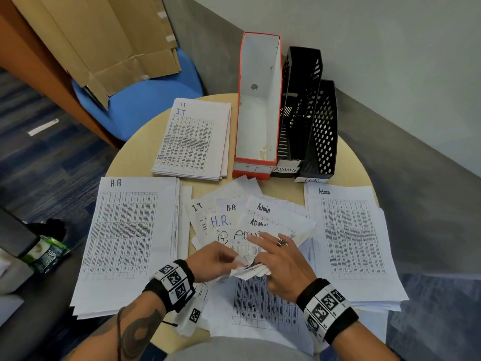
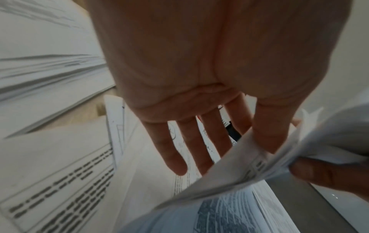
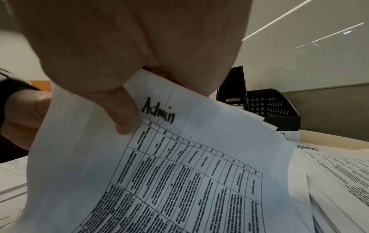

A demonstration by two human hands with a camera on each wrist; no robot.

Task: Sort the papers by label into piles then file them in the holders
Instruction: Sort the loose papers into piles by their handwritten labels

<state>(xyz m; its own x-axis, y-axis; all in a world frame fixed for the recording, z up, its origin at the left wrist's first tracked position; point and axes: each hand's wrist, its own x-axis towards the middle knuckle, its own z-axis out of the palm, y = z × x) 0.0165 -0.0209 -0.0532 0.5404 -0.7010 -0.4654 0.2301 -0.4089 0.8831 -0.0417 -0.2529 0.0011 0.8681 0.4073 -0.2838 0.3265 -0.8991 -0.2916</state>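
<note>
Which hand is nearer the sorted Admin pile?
Right. The right hand is just beside the white Admin paper pile; the left hand is farther off, across the unsorted sheets.

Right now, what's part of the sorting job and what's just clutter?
Job: loose papers, I.T pile, H.R pile, Admin pile, red holder, two black holders.
Clutter: cardboard, blue chair, green packet.

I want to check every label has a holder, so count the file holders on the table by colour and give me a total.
Orange and white holder, labelled I.T: 1
Black holders, one labelled ADMIN and one whose label is partly cut off: 2
Total: 3
</note>
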